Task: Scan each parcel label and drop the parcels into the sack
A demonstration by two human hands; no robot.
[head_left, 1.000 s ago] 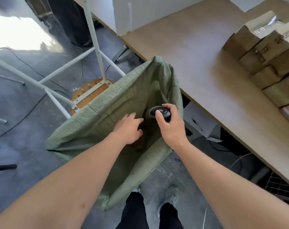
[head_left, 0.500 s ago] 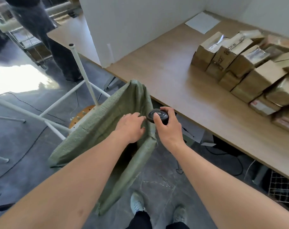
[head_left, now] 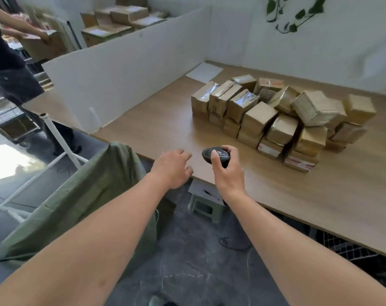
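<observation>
A: How far along w/ the parcels?

B: Early or mid, I'd judge — a big pile of parcels (head_left: 282, 120) sits on the counter (head_left: 156, 127), stacked two or three high, none in hand. Can't see inside the sack (head_left: 95, 195), so no count of what's already dropped.

A: Where's the sack?

B: Hanging off the counter's near-left edge, mouth up, beside a white frame (head_left: 61, 138). Well apart from the pile.

A: Hands?

B: Right hand (head_left: 226, 171) is wrapped round the scanner (head_left: 214, 154), thumb on top, held just over the counter edge. Left hand (head_left: 173, 166) is empty — fingers loose, a bit spread, hovering at the counter edge btwn sack and scanner.

A: So what's left?

B: Pretty much the whole visible pile: pick one, find its label, scan, drop. Several boxes show labels or glossy tape on top; others prob need turning first.
</observation>
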